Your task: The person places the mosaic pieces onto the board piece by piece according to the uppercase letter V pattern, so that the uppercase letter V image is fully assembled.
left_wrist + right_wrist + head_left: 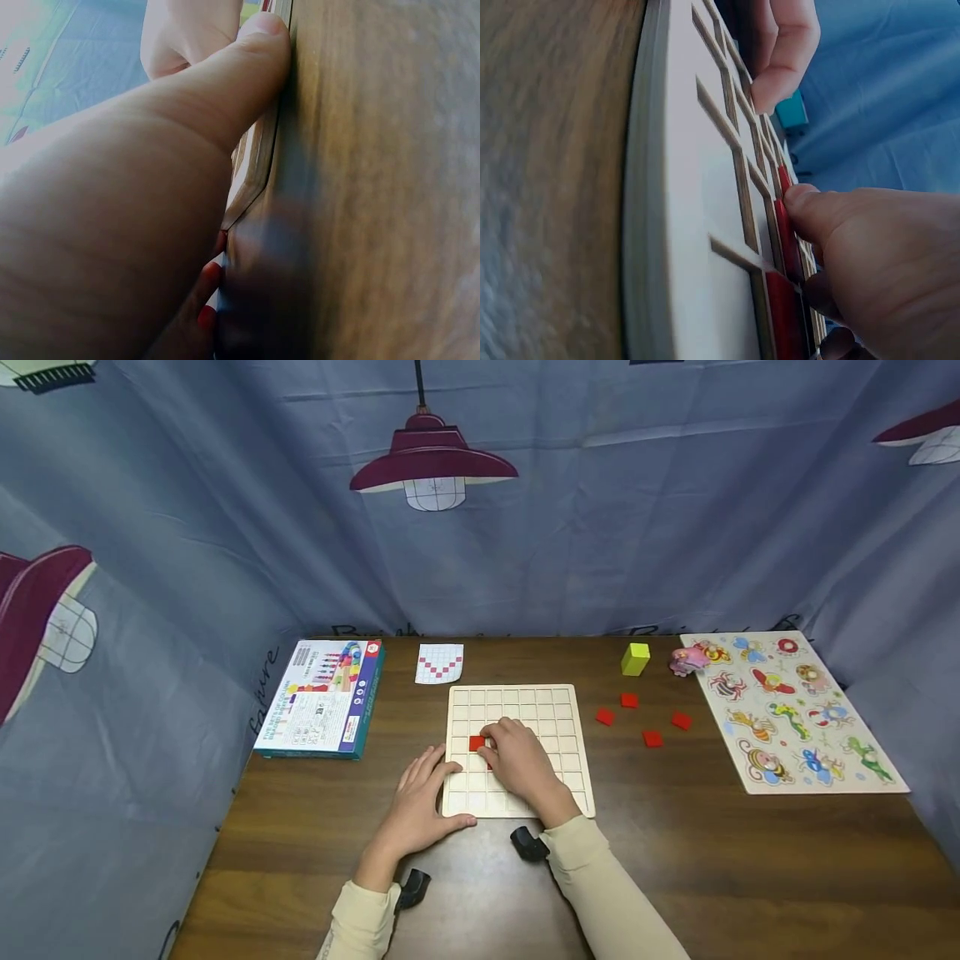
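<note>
A pale wooden grid board (510, 802) lies on the table with several square cells. Red tiles (477, 743) sit in some of its cells; in the right wrist view a row of red tiles (784, 307) shows. My right hand (521, 762) is over the board, thumb and curled index finger at a red tile, which they mostly cover in the head view. The thumb tip meets the red in the right wrist view. My left hand (417, 802) rests at the board's left front corner, fingers spread along the left edge and thumb along the front edge.
Several loose red tiles (652, 739) lie right of the board. Behind them are a yellow-green block (635, 660) and a pink animal figure (686, 661), beside an insect picture board (806, 714). A small pattern card (439, 663) and a boxed game (322, 697) lie back left.
</note>
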